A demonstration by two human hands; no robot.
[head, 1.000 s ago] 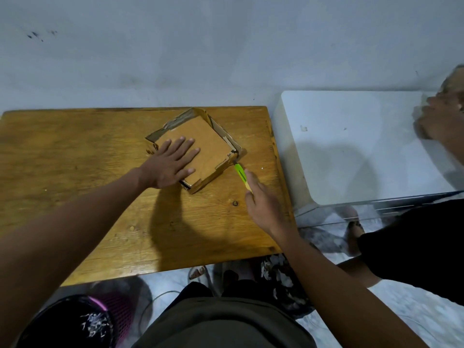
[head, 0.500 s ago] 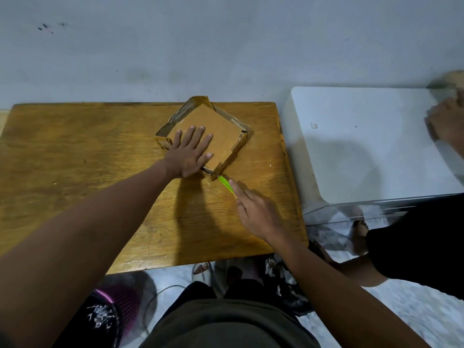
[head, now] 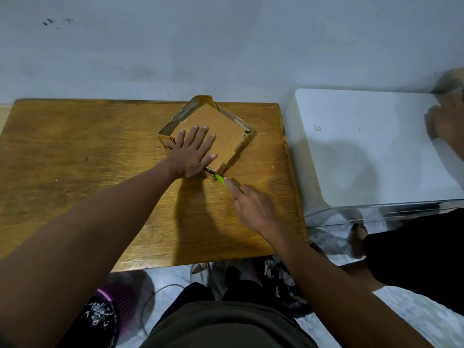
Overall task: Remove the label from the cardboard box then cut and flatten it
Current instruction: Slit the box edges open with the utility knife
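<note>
**Left palm pins the box while a green-handled cutter meets its near corner**

At the far left, below the bench [head: 75, 151] edge, a purple basket [head: 118, 305] sits on the floor. The bench itself is a single wooden top, bare along its left half.

Moving in, the left hand [head: 193, 154] lies flat with fingers spread, its grip wide and closed on nothing, pressing down on the cardboard box [head: 221, 129]. There is one box, placed toward the back of the bench and right of its middle, turned so a corner points at the person. It is brown and shallow, lying with its open side up: a flat square panel ringed by low walls. The far-left wall shows torn, pale patches, and a small dark mark sits near the right corner.

At the near corner, the cutter [head: 220, 179] shows a bright green handle; its tip appears to meet the cardboard just under the left hand, though the blade is too small to make out. The right hand [head: 253, 204] holds this one cutter, grip curled round the handle with the forefinger laid along it.

Further right stands one white cabinet [head: 364, 151], well apart from the box. At the frame's right edge, another person's hand [head: 447, 119] rests on its top.
</note>
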